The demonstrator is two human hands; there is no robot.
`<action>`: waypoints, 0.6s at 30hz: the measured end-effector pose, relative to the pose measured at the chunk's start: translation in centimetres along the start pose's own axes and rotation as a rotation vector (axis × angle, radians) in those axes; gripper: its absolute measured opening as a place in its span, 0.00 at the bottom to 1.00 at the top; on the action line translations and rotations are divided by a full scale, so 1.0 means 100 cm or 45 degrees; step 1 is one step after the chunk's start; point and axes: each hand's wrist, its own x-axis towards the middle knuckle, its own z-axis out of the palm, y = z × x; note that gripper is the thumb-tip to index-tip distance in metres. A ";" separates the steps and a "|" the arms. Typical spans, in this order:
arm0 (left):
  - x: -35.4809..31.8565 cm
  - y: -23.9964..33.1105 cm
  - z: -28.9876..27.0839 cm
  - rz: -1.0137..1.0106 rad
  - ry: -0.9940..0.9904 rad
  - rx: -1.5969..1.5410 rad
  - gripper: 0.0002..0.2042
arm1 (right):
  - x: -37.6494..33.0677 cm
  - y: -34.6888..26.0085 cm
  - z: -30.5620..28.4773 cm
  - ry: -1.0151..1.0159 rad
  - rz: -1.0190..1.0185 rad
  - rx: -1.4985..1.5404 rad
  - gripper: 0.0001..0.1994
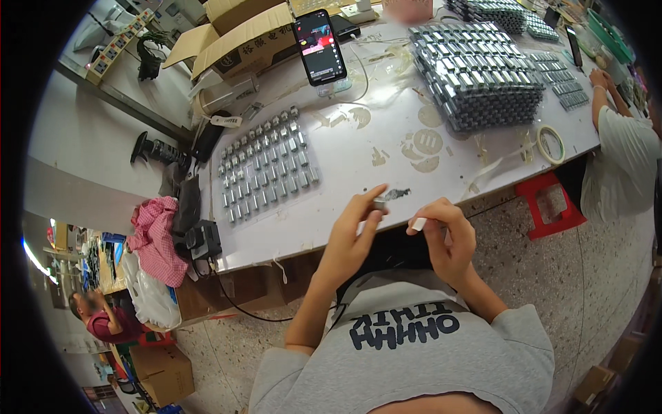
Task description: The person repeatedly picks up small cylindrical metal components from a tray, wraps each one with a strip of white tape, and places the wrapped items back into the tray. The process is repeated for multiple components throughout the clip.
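My left hand is closed, with a small silver metal cylinder pinched between thumb and fingers above the table's front edge. A little to the right, my right hand pinches a small white piece whose kind I cannot make out. The two hands are apart. Left of them on the white table lies a clear plastic tray with rows of similar silver cylinders. A dark smudge or scrap shows on the tabletop beyond my left fingers.
A tall stack of filled trays stands at the back right, near a tape roll. An upright phone and an open cardboard box stand behind. A co-worker sits at the right, by a red stool.
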 end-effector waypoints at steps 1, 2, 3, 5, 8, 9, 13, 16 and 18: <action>-0.003 0.011 0.003 -0.031 -0.026 -0.092 0.16 | -0.008 -0.008 -0.001 0.025 0.105 0.066 0.05; -0.006 0.025 0.005 -0.063 -0.052 -0.184 0.16 | -0.010 -0.014 -0.004 -0.015 0.174 0.052 0.05; -0.010 0.032 0.008 -0.095 -0.085 -0.272 0.16 | -0.011 -0.021 -0.010 -0.047 0.242 0.038 0.04; -0.018 0.034 0.006 0.001 -0.089 -0.260 0.16 | -0.011 -0.033 -0.020 -0.130 0.355 0.014 0.03; -0.021 0.035 0.002 0.066 -0.071 -0.296 0.16 | -0.005 -0.051 -0.028 -0.261 0.564 0.137 0.03; -0.022 0.036 0.004 0.065 -0.048 -0.353 0.17 | -0.004 -0.055 -0.030 -0.286 0.672 0.213 0.03; -0.016 0.045 0.009 0.139 0.018 -0.469 0.19 | 0.009 -0.054 -0.030 -0.404 0.760 0.265 0.05; -0.009 0.050 0.009 0.273 0.076 -0.377 0.21 | 0.028 -0.050 -0.027 -0.460 0.731 0.461 0.06; -0.012 0.053 0.010 0.309 0.135 -0.336 0.22 | 0.031 -0.046 -0.026 -0.463 0.694 0.497 0.06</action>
